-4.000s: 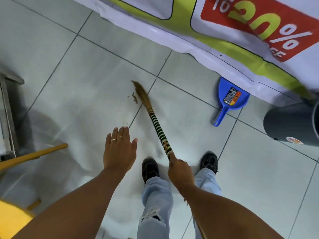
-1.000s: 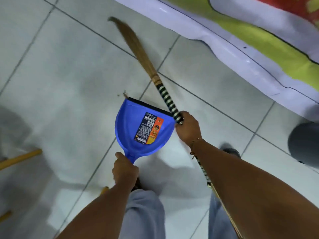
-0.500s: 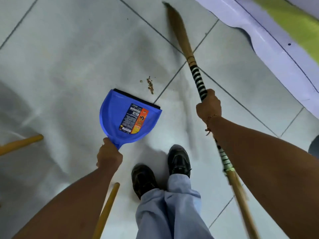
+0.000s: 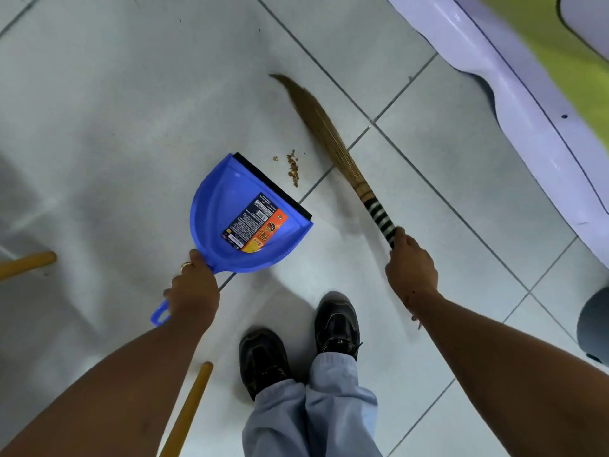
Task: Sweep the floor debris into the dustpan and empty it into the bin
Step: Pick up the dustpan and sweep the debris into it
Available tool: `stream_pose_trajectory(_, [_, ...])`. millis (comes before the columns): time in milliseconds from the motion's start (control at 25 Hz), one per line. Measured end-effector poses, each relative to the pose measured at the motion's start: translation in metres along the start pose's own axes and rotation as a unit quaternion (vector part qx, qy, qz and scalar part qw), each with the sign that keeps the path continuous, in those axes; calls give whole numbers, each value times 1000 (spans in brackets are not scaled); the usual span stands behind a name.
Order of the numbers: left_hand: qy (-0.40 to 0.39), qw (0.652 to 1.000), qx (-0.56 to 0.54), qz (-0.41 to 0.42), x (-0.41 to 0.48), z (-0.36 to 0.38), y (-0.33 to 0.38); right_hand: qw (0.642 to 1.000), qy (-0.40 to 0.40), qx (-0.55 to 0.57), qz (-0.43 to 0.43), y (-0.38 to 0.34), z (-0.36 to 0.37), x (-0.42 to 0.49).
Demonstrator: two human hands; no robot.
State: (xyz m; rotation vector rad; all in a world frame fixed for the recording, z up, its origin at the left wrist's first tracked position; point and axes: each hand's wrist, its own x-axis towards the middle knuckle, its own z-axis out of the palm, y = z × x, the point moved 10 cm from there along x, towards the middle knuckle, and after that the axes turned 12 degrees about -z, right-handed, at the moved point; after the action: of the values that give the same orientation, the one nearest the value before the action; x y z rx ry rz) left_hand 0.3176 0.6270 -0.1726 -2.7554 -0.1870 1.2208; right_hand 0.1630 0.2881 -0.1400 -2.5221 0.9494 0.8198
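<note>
A blue dustpan point(image 4: 230, 212) with a printed label lies on the white tiles, its black lip facing up and right. My left hand point(image 4: 192, 290) grips its handle. A small line of brown debris point(image 4: 292, 168) lies just beyond the lip. My right hand point(image 4: 410, 265) holds the striped handle of a straw broom point(image 4: 324, 130), whose bristles rest on the floor to the right of the debris. A dark grey bin point(image 4: 594, 321) shows partly at the right edge.
A printed banner point(image 4: 527, 77) lies across the top-right floor. Yellow wooden legs point(image 4: 28, 263) stick in from the left, and another yellow wooden leg point(image 4: 189, 410) sits at the bottom. My black shoes point(image 4: 336, 321) stand just behind the dustpan.
The broom head has swung down and left, closer to the debris. The dustpan has turned so its lip faces the debris, and my left hand has shifted right with it.
</note>
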Motion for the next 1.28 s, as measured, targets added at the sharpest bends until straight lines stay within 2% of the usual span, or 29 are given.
stream_pose_trajectory(120, [53,996,65,30,15,-2,0,999,-43,-23,9,22,33,-16])
stream_pose_trajectory(320, [74,991,97,51,32,1,-3,994,-79,-23,-70,32,77,-53])
stream_pose_trajectory(400, [70,991,94,58,34,5,-3,993,-60,-16,-97,34,79,-66])
stream_pose_trajectory(560, [108,985,112,74,38,5,-11,998,33,27,-40,62,47,-69])
stream_pose_trajectory(640, [106,983,124,82,40,4,-20,999,29,12,-11,80,42,-63])
stream_pose_trajectory(720, [95,982,134,90,40,2,-31,1000,-13,-15,-8,84,50,-58])
stream_pose_trajectory(880, [103,979,154,88,39,2,-40,991,-80,-38,-98,46,77,-61])
stream_pose_trajectory(1000, [102,980,144,95,40,7,-39,988,-62,-11,-142,20,82,-79])
stream_pose_trajectory(1080, [105,981,138,93,38,10,-41,992,-14,34,-117,17,72,-89])
stream_pose_trajectory(1200, [123,981,127,84,34,11,-40,996,49,64,-35,38,60,-91])
stream_pose_trajectory(1280, [130,981,121,80,32,13,-37,996,38,69,29,55,68,-87])
